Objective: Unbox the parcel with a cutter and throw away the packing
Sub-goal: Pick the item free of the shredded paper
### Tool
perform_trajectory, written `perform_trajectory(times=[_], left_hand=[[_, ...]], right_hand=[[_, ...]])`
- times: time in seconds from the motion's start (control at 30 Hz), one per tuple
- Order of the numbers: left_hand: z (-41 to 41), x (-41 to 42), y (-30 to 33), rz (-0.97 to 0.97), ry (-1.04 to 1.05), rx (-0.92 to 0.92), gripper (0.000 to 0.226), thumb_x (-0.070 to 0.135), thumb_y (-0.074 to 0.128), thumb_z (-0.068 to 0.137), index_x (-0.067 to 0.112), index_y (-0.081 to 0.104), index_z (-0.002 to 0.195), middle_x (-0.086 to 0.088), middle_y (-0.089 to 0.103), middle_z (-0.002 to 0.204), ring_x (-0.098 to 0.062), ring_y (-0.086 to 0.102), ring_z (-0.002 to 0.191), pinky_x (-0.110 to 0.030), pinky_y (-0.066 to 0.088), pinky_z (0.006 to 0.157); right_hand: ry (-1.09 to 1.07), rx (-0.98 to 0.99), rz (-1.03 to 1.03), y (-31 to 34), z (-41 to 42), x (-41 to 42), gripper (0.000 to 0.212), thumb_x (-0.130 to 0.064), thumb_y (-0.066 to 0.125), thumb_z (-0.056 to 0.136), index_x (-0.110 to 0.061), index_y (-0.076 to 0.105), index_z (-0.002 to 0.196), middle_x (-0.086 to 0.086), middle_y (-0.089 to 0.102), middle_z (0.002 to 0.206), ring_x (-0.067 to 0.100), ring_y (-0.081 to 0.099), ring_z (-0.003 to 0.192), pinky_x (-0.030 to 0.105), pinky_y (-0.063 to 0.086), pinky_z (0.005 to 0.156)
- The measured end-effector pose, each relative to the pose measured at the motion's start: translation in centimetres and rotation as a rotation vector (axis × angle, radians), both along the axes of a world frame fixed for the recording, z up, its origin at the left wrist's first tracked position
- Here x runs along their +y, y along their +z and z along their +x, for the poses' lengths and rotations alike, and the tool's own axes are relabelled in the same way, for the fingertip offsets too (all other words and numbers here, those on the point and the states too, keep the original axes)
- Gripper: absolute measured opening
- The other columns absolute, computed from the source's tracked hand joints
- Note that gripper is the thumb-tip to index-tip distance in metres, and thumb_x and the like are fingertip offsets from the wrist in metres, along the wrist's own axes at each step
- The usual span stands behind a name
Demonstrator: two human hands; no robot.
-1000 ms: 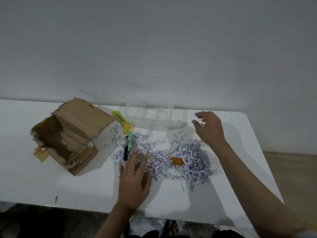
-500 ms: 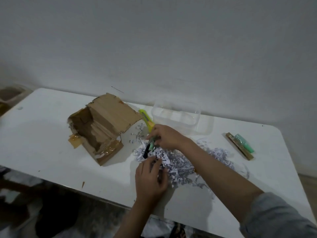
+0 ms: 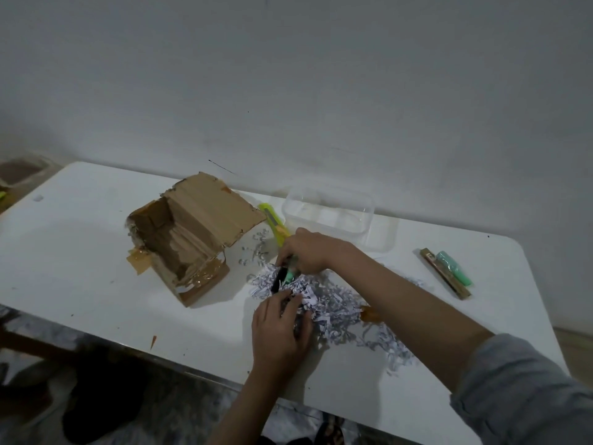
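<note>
An opened, torn cardboard box [image 3: 192,232] lies on its side on the white table [image 3: 80,284], its mouth facing front left. A yellow cutter [image 3: 272,223] lies just right of the box. A heap of white shredded paper [image 3: 337,309] spreads across the table's middle. My right hand [image 3: 308,252] reaches across the heap and pinches a green and black marker [image 3: 284,277] at the heap's left end. My left hand [image 3: 279,335] rests on the near edge of the shreds, fingers curled into them.
A clear plastic container [image 3: 330,216] stands behind the heap by the wall. At the right lie a green marker [image 3: 454,268] and a brown flat stick [image 3: 444,273]. Brown tape scraps [image 3: 138,260] lie by the box. A bin [image 3: 19,175] stands far left, off the table.
My right hand moved from the far right side of the heap to the marker and took hold of it. My left hand stayed at the heap. The view shifted, revealing items at right.
</note>
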State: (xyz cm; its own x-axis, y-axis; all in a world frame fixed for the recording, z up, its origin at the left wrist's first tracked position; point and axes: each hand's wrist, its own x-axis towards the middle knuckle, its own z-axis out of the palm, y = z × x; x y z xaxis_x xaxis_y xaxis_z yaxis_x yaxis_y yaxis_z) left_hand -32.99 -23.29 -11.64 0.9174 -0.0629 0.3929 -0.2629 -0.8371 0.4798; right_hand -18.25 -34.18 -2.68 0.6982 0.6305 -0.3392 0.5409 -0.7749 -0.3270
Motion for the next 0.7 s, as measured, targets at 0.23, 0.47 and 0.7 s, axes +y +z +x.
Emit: perform_trajectory(times=[0.23, 0.47, 0.7], left_hand=[[-0.2, -0.2, 0.5, -0.028, 0.032, 0.019, 0.033, 0.033, 0.056, 0.082, 0.013, 0.069, 0.105, -0.008, 0.066, 0.109, -0.027, 0.060, 0.100, -0.038, 0.051, 0.082], [-0.3, 0.0, 0.4, -0.051, 0.011, 0.006, 0.031, 0.032, 0.057, 0.084, 0.014, 0.068, 0.107, -0.008, 0.065, 0.110, -0.026, 0.059, 0.100, -0.037, 0.050, 0.084], [-0.1, 0.1, -0.1, -0.046, -0.007, -0.056, 0.026, 0.027, 0.060, 0.085, 0.013, 0.068, 0.105, -0.008, 0.065, 0.106, -0.026, 0.060, 0.097, -0.038, 0.051, 0.082]], right_hand=[[0.014, -0.205, 0.033, 0.8, -1.3, -0.9, 0.040, -0.005, 0.063, 0.082, -0.021, 0.061, 0.118, 0.005, 0.059, 0.112, 0.026, 0.047, 0.104, 0.034, 0.041, 0.068], [-0.069, -0.493, 0.146, 3.1, -2.7, -3.0, 0.039, -0.038, 0.075, 0.073, -0.022, 0.061, 0.106, -0.003, 0.062, 0.102, 0.021, 0.049, 0.100, 0.029, 0.028, 0.074], [-0.424, -0.417, 0.497, 4.8, -5.2, -10.5, 0.038, -0.033, 0.071, 0.080, -0.015, 0.064, 0.113, 0.002, 0.068, 0.102, 0.016, 0.057, 0.090, 0.027, 0.044, 0.080]])
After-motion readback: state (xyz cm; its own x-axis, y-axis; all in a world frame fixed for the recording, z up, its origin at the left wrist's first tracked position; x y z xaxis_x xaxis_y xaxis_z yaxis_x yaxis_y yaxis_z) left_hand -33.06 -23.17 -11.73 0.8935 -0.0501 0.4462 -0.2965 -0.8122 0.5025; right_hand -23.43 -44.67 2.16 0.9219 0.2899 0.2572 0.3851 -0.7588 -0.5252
